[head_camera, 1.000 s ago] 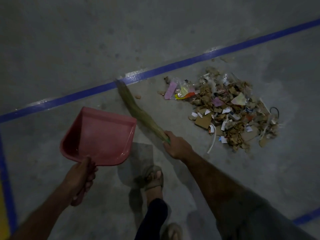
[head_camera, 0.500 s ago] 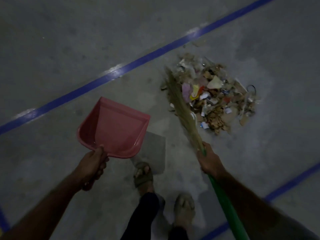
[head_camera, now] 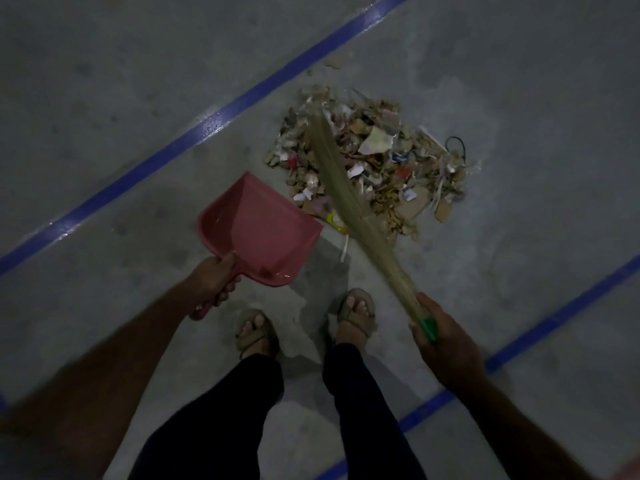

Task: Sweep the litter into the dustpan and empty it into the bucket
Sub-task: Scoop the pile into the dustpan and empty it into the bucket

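The left hand [head_camera: 215, 277] has its fingers curled around the handle of the pink dustpan [head_camera: 258, 230]. The dustpan sticks out past the hand, up and to the right of it. Its wide open edge points toward the litter [head_camera: 377, 161]. A corner of that open edge comes right up to the near bits of the pile. It is hard to tell if the dustpan sits flat on the floor [head_camera: 104, 98] or is held just above it. A dark shadow lies on the floor beside it.

Between the two hands you can see two feet in sandals [head_camera: 356, 315] and dark trouser legs.

The litter is a heap of torn cardboard, paper scraps and bits of plastic. It lies on the floor well ahead of both hands, just beyond the dustpan and up to the left of the right hand.

The right hand [head_camera: 438, 336] is wrapped tight around the broom [head_camera: 341, 188], right where the green handle meets the straw. From this hand the straw runs up and to the left, and lies across the near left part of the pile. The tip of the straw reaches the far edge of the heap.

Blue lines [head_camera: 221, 114] cross the grey floor, one beyond the left hand and one to the right of the right hand.
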Motion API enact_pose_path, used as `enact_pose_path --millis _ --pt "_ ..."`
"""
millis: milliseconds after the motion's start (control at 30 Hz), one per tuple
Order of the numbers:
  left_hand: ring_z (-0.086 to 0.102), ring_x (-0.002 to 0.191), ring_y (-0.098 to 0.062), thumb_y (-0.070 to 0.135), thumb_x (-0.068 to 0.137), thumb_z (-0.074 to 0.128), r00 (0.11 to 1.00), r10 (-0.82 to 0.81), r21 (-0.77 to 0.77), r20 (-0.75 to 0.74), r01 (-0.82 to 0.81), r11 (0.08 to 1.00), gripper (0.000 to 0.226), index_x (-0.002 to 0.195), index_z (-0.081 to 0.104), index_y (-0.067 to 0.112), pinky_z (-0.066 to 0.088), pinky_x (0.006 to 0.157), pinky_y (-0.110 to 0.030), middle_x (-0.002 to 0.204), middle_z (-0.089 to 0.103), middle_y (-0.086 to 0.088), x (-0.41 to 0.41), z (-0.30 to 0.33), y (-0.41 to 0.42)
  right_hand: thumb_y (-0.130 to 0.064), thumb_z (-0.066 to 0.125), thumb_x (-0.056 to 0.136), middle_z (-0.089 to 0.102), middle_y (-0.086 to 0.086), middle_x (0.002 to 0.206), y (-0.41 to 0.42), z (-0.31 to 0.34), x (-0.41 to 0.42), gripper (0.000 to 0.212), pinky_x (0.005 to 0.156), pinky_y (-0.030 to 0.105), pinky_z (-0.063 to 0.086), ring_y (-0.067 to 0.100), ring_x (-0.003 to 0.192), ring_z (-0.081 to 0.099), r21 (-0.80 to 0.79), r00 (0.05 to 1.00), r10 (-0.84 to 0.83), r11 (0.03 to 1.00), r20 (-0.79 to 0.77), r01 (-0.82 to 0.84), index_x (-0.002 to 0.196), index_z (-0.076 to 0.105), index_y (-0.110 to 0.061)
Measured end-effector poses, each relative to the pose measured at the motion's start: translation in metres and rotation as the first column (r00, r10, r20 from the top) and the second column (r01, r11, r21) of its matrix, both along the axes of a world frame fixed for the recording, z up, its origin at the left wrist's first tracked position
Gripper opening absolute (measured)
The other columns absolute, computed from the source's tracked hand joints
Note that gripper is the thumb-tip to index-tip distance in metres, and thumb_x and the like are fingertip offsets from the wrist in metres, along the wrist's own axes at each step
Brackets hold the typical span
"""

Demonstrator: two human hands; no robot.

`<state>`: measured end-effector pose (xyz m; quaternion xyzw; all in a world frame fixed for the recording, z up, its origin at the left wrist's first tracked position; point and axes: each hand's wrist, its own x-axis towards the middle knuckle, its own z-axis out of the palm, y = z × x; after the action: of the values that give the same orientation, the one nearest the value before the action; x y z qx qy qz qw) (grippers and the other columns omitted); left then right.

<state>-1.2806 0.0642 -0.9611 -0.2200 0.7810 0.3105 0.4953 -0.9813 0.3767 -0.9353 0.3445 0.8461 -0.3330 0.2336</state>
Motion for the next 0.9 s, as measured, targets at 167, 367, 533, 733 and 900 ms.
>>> enact_pose_path --millis 167,367,533,733,900 --pt "0.037 0.034 -0.011 0.05 0.103 0.039 0.996 -0.08 -0.024 0.026 0.081 0.996 0.055 0.077 0.056 0.005 0.026 0.038 -0.016 0.043 0.045 0.003 -0.002 -0.041 0.01 -0.037 0.06 0.094 0.048 0.001 0.096 0.035 -0.02 -0.023 0.066 0.047 0.035 0.049 0.016 0.061 0.05 0.228 0.999 0.036 0.973 -0.022 -0.03 0.153 0.03 -0.037" --pt "0.035 0.034 -0.01 0.045 0.105 0.038 0.986 -0.166 -0.091 0.03 0.168 0.982 0.052 0.077 0.055 0.005 0.023 0.036 -0.015 0.054 0.044 -0.003 -0.023 -0.126 0.004 -0.027 0.056 0.097 0.047 0.009 0.099 0.079 -0.089 -0.052 0.061 0.049 0.027 0.035 0.021 0.057 0.04 0.41 0.992 0.097 0.904 0.076 -0.12 0.153 0.033 -0.028" --pt "0.031 0.031 -0.006 0.042 0.106 0.035 0.95 -0.311 -0.151 0.029 0.312 0.938 0.049 0.077 0.054 0.007 0.022 0.035 -0.014 0.058 0.045 -0.003 -0.065 -0.188 0.019 -0.028 0.057 0.097 0.046 0.007 0.096 0.106 -0.143 -0.05 0.062 0.045 0.028 0.041 0.021 0.056 0.042 0.406 0.967 0.2 0.879 0.159 -0.249 0.153 0.031 -0.028" --pt "0.032 0.035 -0.009 0.045 0.105 0.032 0.892 -0.453 -0.048 -0.008 0.452 0.891 0.051 0.076 0.053 0.009 0.023 0.036 -0.016 0.058 0.043 -0.002 -0.097 -0.214 0.092 -0.028 0.061 0.094 0.05 0.008 0.101 0.121 -0.174 -0.059 0.066 0.04 0.035 0.049 0.021 0.054 0.046 0.305 0.913 0.382 0.861 0.143 -0.408 0.154 0.033 -0.027" --pt "0.035 0.04 -0.011 0.051 0.105 0.031 0.867 -0.495 0.032 -0.052 0.497 0.867 0.055 0.079 0.054 0.008 0.025 0.038 -0.017 0.06 0.045 -0.003 -0.081 -0.215 0.131 -0.039 0.053 0.096 0.048 -0.004 0.109 0.101 -0.16 -0.047 0.067 0.051 0.034 0.052 0.013 0.067 0.051 0.123 0.921 0.366 0.916 0.131 -0.381 0.155 0.022 -0.041"
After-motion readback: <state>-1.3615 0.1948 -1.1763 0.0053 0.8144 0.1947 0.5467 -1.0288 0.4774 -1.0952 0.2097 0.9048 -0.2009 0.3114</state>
